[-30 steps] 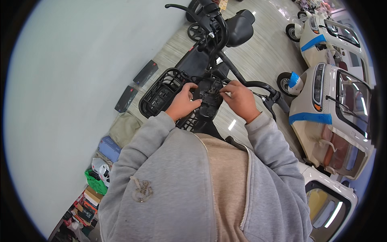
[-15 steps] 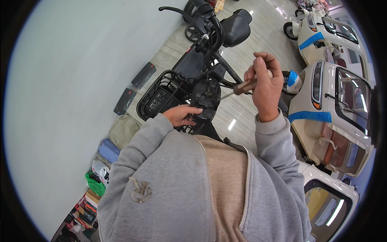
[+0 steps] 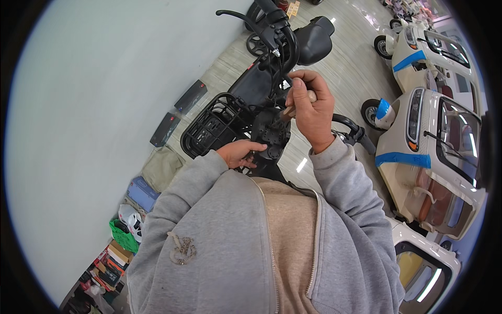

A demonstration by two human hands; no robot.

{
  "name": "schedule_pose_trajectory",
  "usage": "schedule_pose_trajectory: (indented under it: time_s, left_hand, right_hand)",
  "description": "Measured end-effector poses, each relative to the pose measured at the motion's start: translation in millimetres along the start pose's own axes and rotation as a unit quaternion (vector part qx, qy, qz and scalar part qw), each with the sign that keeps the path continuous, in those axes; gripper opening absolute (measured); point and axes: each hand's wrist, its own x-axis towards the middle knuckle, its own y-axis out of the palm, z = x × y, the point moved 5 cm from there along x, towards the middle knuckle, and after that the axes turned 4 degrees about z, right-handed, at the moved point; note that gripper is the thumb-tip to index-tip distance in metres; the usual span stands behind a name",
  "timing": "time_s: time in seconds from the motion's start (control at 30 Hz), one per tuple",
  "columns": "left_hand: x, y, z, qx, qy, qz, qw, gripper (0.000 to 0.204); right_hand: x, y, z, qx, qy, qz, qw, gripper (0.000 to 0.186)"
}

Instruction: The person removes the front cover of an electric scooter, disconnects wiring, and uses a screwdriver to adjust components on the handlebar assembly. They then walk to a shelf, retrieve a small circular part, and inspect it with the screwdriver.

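Observation:
Between my hands is a black rounded plastic housing (image 3: 271, 140) with wires, at the front of a black bike. My left hand (image 3: 240, 153) grips its near left edge, thumb on top and fingers partly hidden beneath. My right hand (image 3: 315, 110) is closed round a brownish-handled screwdriver (image 3: 285, 114) that points down at the housing's upper right part. Its tip is too dark against the housing to make out. Just beyond stand the bike's handlebar (image 3: 296, 49) and a brake lever (image 3: 238, 16).
A black wire basket (image 3: 215, 121) sits left of the housing. Two dark boxes (image 3: 166, 129) lie along the wall. White three-wheeled vehicles (image 3: 418, 125) stand on the right. Bags (image 3: 127, 228) and a blue case (image 3: 142, 193) are on the floor at lower left.
My right hand has moved left with the screwdriver, bringing it over the housing. My left hand keeps its hold on the edge. The whole view has shifted slightly.

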Motion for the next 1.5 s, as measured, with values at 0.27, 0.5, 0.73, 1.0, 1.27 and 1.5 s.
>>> schedule_pose_trajectory:
  time_s: [0.27, 0.5, 0.73, 1.0, 1.27, 1.5]
  left_hand:
    - [1.2, -2.3, 1.7, -0.006, -0.015, -0.017, 1.000, 0.023]
    - [-0.8, -0.9, -1.6, 0.007, -0.010, -0.037, 0.999, 0.023]
    - [-7.1, 2.9, -5.0, 0.057, 0.004, -0.012, 0.998, 0.035]
    - [-13.4, 10.5, -11.0, 0.147, 0.042, 0.040, 0.987, 0.070]
    - [-10.3, -12.8, -18.0, 0.195, 0.109, -0.028, 0.974, 0.061]
    - [-15.1, -21.8, -28.8, 0.188, 0.106, 0.005, 0.976, 0.074]
  right_hand:
    - [-4.4, 17.4, 5.5, -0.096, -0.068, 0.060, 0.991, 0.013]
    - [-8.2, 21.0, 6.9, -0.111, -0.061, 0.058, 0.990, 0.012]
    - [4.3, 29.8, -2.3, -0.176, -0.024, 0.048, 0.983, 0.016]
    - [24.3, 13.7, -30.6, -0.071, 0.121, 0.003, 0.990, 0.027]
    - [13.5, -6.5, -62.4, 0.027, 0.212, -0.015, 0.977, 0.032]
    - [23.9, -12.0, -73.4, 0.005, 0.253, -0.093, 0.963, 0.038]
